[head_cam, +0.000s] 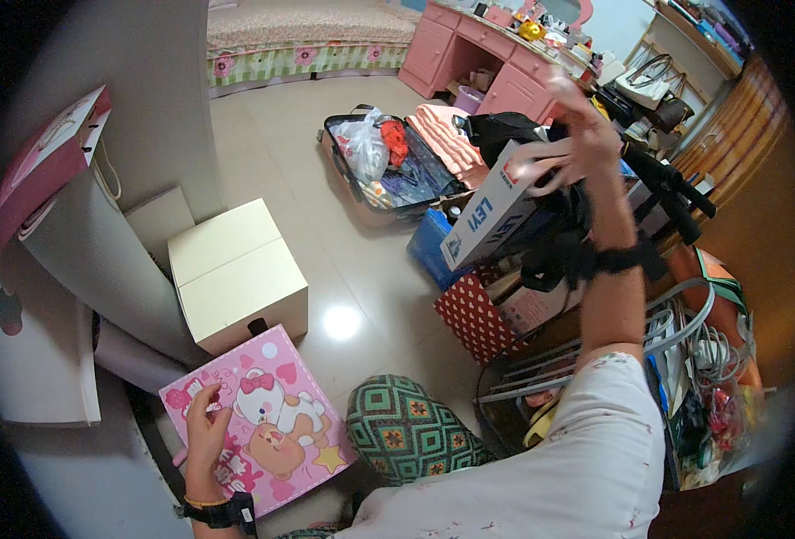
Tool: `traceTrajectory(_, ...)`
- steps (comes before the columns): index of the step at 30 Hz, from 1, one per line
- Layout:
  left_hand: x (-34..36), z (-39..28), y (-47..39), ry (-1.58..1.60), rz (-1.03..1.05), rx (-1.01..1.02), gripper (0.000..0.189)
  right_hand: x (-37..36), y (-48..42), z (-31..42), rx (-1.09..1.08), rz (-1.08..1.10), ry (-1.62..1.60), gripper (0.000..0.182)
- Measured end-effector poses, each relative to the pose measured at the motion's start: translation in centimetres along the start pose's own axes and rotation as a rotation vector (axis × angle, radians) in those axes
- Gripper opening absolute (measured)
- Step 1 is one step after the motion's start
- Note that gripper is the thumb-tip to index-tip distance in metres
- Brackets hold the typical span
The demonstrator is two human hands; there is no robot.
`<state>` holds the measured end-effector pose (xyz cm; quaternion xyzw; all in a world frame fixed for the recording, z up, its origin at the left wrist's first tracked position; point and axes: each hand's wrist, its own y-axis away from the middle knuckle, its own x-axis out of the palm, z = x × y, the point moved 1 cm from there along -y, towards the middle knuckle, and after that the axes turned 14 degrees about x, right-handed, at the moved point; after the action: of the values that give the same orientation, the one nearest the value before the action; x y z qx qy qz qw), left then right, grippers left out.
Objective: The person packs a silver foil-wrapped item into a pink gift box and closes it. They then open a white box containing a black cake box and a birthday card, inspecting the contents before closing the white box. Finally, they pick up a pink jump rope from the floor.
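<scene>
My left hand [207,428] lies over the left part of a pink cartoon box [300,397], its thumb and fingers apart. The lid shows a white bear with a bow and a brown bear. Raised at the right, my right hand [583,138] is blurred by motion, with its fingers spread and nothing visible in them. Below and left of it a long white carton [482,215] with blue lettering leans at a slant. Whether the fingertips touch that carton cannot be told. A black bag [505,131] sits just behind the carton.
A cream box [236,269] stands beside a grey roll [108,256]. Farther off lies an open suitcase [357,182] with plastic bags inside. A red heart-patterned box [471,320], a blue container [431,249] and a metal rack [546,387] crowd the right side. A pink desk [458,54] is behind.
</scene>
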<state>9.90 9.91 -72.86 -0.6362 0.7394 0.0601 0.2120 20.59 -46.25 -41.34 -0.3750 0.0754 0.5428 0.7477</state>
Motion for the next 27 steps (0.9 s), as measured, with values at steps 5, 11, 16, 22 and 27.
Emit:
traceTrajectory(5, 0.7, 0.9, 0.7, -0.005, 0.049, -0.018, 0.041, -10.8, -3.6, 2.8, 0.450, -0.508, 1.322, 0.034)
traceTrajectory(11, -0.5, 2.9, 3.0, -0.003, -0.032, -0.024, 0.041, -6.9, -7.3, 1.8, 0.295, -0.445, 1.220, 0.047)
traceTrajectory(16, -3.3, 5.9, 6.0, -0.314, -0.175, -0.080, 0.046, 12.1, -1.2, -1.6, -0.249, 0.201, 0.321, 0.026)
traceTrajectory(22, -5.3, 10.4, 10.9, -0.045, -0.311, -0.471, 0.077, 33.6, 16.9, -7.9, 0.402, 1.435, 0.422, 0.079)
traceTrajectory(27, -4.6, 12.1, 14.0, 0.249, -0.207, -0.634, 0.073, 42.3, 22.5, -9.5, 0.808, 1.591, 0.139, 0.083)
